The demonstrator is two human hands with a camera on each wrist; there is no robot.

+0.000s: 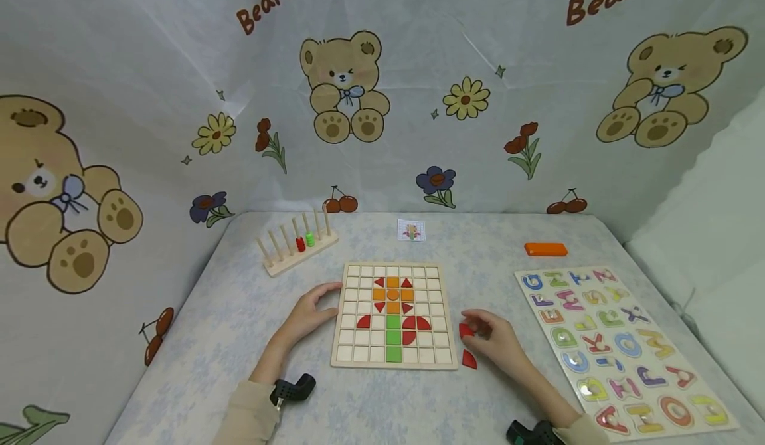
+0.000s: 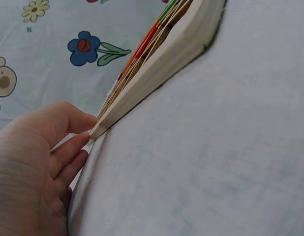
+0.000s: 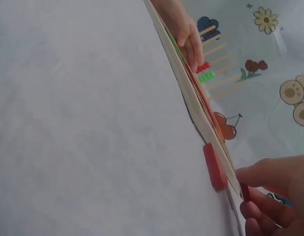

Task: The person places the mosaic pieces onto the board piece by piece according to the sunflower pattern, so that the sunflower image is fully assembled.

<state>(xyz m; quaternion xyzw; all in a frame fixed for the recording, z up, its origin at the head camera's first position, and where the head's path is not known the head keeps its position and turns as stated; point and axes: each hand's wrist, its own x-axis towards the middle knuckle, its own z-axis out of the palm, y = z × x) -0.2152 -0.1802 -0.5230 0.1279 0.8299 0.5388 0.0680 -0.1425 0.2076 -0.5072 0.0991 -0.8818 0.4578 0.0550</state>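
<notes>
A wooden grid board lies on the table, holding a pattern of orange, green and red pieces. My left hand touches the board's left edge with thumb and fingertips; the left wrist view shows these fingers at the board's side. Just off the right edge, my right hand pinches a red quarter-circle piece between thumb and fingers. In the right wrist view, only a dark red sliver of this piece shows. A second red quarter-circle piece lies on the table beneath that hand.
Behind the board stand a wooden peg rack with red and green rings and a small pattern card. An orange block lies at the back right. Along the right side is a letter puzzle board. A bear-print cloth hangs behind.
</notes>
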